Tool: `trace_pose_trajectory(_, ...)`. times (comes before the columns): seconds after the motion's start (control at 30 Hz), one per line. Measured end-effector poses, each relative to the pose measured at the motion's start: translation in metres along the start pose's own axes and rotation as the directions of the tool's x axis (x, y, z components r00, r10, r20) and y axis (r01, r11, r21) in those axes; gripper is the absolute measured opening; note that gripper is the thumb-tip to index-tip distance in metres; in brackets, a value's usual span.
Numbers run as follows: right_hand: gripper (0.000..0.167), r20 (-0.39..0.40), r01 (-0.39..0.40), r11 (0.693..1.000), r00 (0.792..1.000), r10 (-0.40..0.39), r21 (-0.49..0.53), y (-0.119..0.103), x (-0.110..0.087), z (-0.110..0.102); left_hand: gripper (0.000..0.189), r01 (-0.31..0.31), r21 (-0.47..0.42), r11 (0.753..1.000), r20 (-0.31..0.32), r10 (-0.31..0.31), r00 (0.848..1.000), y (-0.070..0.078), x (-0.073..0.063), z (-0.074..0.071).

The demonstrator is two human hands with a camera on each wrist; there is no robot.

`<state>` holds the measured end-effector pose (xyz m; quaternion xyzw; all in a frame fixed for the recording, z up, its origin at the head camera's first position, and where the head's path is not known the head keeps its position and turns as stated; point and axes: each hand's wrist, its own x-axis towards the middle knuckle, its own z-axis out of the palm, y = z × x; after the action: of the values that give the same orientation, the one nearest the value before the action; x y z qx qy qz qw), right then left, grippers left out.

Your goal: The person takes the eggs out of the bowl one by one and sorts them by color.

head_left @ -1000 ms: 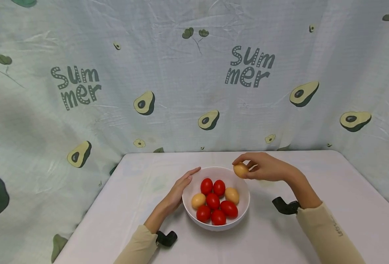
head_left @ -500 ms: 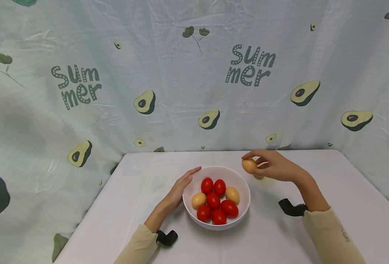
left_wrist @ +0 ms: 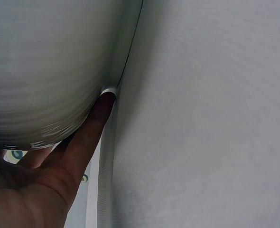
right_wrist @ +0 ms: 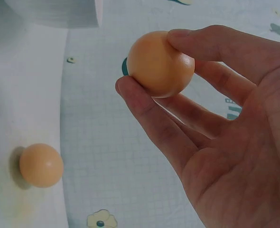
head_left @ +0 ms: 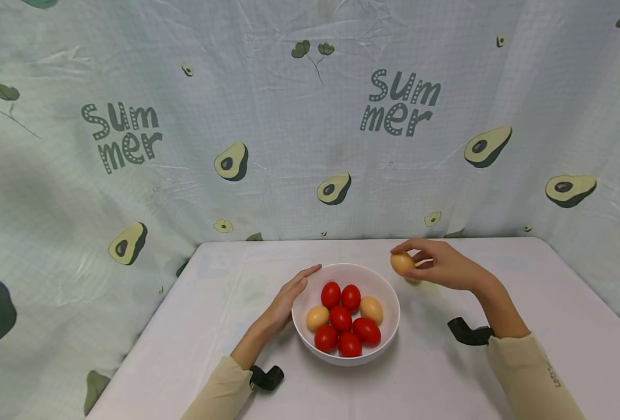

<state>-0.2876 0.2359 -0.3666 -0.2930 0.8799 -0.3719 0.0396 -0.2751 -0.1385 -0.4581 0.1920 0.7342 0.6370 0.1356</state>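
Note:
My right hand (head_left: 443,265) pinches a light-brown egg (head_left: 402,264) between thumb and fingers, to the right of the white bowl's (head_left: 391,326) far rim and apart from it. In the right wrist view the held egg (right_wrist: 160,64) shows clearly against the patterned cloth. A second brown egg (right_wrist: 41,165) lies on the table, mostly hidden behind my right hand in the head view. My left hand (head_left: 284,300) rests along the bowl's left side with its fingers extended. Inside the bowl are several glossy red egg-shaped things (head_left: 340,319) and two brown eggs (head_left: 371,310).
A white cloth covers the table (head_left: 226,303). Behind it hangs a pale curtain (head_left: 278,116) printed with avocados and lettering. Black wrist cameras (head_left: 470,332) are worn on both wrists.
My right hand has moved away from the bowl's right rim, to the right and slightly back, still pinching the egg. My left hand and the bowl stay put.

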Motion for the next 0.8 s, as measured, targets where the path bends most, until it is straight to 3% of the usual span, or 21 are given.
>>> trace_pose_trajectory(0.8, 0.042, -0.043, -0.059, 0.998, 0.997, 0.059, -0.001, 0.019, -0.012, -0.019, 0.052, -0.003, -0.002, 1.000, -0.003, 0.003, 1.000, 0.001, 0.000, 0.000)
